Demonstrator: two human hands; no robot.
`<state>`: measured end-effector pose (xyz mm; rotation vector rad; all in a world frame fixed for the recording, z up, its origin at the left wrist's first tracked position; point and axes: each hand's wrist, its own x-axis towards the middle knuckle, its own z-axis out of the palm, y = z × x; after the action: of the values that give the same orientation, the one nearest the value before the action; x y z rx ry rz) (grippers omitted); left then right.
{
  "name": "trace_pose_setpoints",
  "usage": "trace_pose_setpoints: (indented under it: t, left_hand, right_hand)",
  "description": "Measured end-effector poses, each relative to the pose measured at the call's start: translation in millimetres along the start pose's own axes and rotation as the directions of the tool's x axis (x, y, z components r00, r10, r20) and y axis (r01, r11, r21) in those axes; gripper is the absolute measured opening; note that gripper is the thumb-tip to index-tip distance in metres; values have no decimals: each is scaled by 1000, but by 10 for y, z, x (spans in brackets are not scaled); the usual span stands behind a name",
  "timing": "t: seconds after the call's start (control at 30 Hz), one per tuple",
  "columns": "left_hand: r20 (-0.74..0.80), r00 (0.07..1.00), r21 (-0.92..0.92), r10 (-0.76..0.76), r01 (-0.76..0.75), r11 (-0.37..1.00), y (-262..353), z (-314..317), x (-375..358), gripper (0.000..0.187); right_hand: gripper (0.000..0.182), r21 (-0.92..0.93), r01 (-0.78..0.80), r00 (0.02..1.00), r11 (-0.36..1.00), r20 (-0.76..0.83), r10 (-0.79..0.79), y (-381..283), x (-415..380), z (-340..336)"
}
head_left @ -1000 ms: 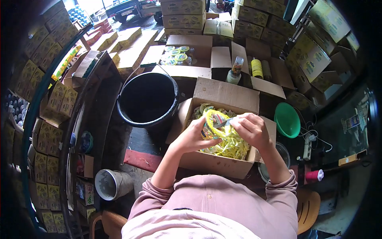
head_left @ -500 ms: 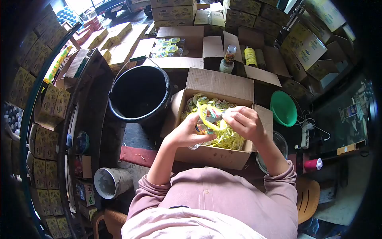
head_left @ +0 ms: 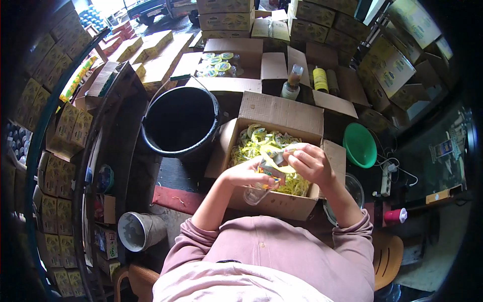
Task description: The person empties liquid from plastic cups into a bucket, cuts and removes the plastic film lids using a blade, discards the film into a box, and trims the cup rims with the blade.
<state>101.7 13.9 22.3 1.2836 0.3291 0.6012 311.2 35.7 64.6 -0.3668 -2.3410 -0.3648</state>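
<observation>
My left hand (head_left: 245, 173) is wrapped round a clear plastic cup (head_left: 255, 196) with colourful print, its transparent base jutting out below my fingers. At the cup's mouth, my right hand (head_left: 313, 162) is closed in a pinch on a yellow-and-silver film strip (head_left: 275, 157). This strip stretches between both hands; whether it is still joined to the cup is hidden by my fingers. Directly beneath is an open cardboard box (head_left: 271, 205), heaped with yellow strips (head_left: 297, 185) and clear scraps.
A black bucket (head_left: 151, 142) stands left of the box, and a green bowl (head_left: 360, 146) sits to the right. Behind are a bottle (head_left: 291, 90) and a carton of lidded cups (head_left: 236, 48). A grey pail (head_left: 135, 231) is at lower left.
The cup has tipped, so its clear base now shows below my left hand. The yellow strip, earlier a rounded loop, is now pulled into a band. The whole view has shifted slightly.
</observation>
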Motion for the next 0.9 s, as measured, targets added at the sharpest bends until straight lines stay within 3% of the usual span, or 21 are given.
trace_pose_setpoints:
  t: [0.07, 0.13, 0.23, 0.27, 0.33, 0.37, 0.47, 0.5, 0.6, 0.63, 0.67, 0.8, 0.9]
  left_hand:
    - [125, 991, -162, 42, -21, 987, -89, 33, 77, 35]
    - [250, 959, -544, 136, 23, 839, -247, 27, 143, 40]
    - [146, 988, -529, 45, 40, 848, -342, -59, 89, 61]
    - [-18, 1000, -459, -5, -3, 889, -352, -60, 60, 61]
    - [-347, 936, -296, -64, -44, 954, -180, 30, 8, 62]
    - [-335, 942, -52, -11, -7, 999, -212, -90, -1, 68]
    - [-229, 973, 105, 35, -11, 994, 103, -41, -16, 66]
    - [-284, 953, 126, 102, -68, 990, 43, -33, -14, 63]
    - [-343, 909, 450, 239, -64, 891, -11, -4, 35, 65]
    - [-366, 875, 434, 318, -142, 890, 9, 76, 64, 68]
    - [-376, 823, 578, 426, -150, 802, 52, 149, 99, 67]
    - [-503, 766, 629, 400, 7, 777, 47, 241, 148, 55]
    - [-457, 796, 651, 397, -5, 759, 76, 227, 143, 52]
  right_hand:
    - [15, 46, -28, 1000, 999, 2, 28, -4, 11, 7]
    - [14, 50, -54, 999, 997, 6, 54, 11, -5, 26]
    - [15, 48, -116, 993, 992, -22, 117, 25, -32, 91]
    - [15, 40, -114, 994, 993, 6, 114, 36, -28, 79]
    - [15, 24, -110, 992, 994, 65, 109, 67, -45, 19]
    - [15, 21, -127, 988, 992, 91, 125, 68, -62, 22]
    - [14, -24, -105, 990, 994, 96, 107, 92, -53, 4]
    - [13, -37, -112, 987, 993, 115, 116, 111, -85, 16]
    - [14, -39, -99, 986, 994, 134, 103, 143, -127, 40]
    - [15, -49, -88, 986, 995, 139, 95, 145, -118, 30]
    - [13, -47, -76, 989, 996, 124, 82, 146, -91, 17]
    - [17, -83, -47, 988, 995, 144, 59, 115, -33, -93]
    - [16, -69, -29, 987, 997, 155, 39, 109, -33, -125]
